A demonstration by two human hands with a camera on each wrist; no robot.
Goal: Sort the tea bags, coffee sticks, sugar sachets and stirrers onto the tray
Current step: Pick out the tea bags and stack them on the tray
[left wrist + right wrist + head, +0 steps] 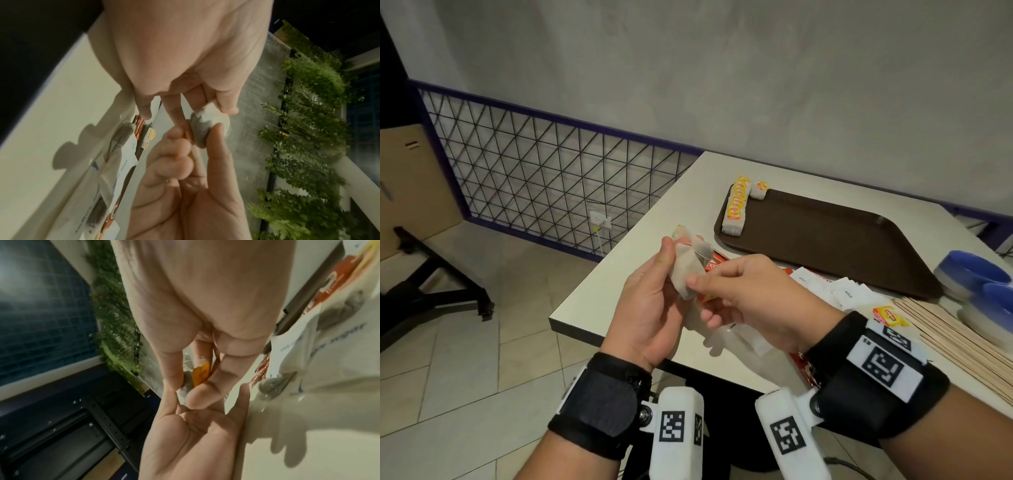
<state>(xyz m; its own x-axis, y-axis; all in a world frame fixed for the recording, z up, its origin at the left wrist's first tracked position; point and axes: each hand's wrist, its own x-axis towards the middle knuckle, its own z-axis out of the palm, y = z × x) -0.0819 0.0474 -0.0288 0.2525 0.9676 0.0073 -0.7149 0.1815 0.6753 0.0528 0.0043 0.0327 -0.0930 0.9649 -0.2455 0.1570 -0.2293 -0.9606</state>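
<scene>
Both hands, left hand (650, 301) and right hand (750, 294), pinch one tea bag (688, 267); sachets (847, 294) read "whit".

Both hands, left (650, 301) and right (750, 294), raised together, fingers curled.

One brown tray (825, 240) sits on the one table (619, 291), carrying a long row of tea bags (736, 209) too tightly packed to count plus one more tea bag (759, 190) beside it, while one tea bag (688, 270) is held between two hands, and two blue lids (976, 277) lie at the right.
</scene>
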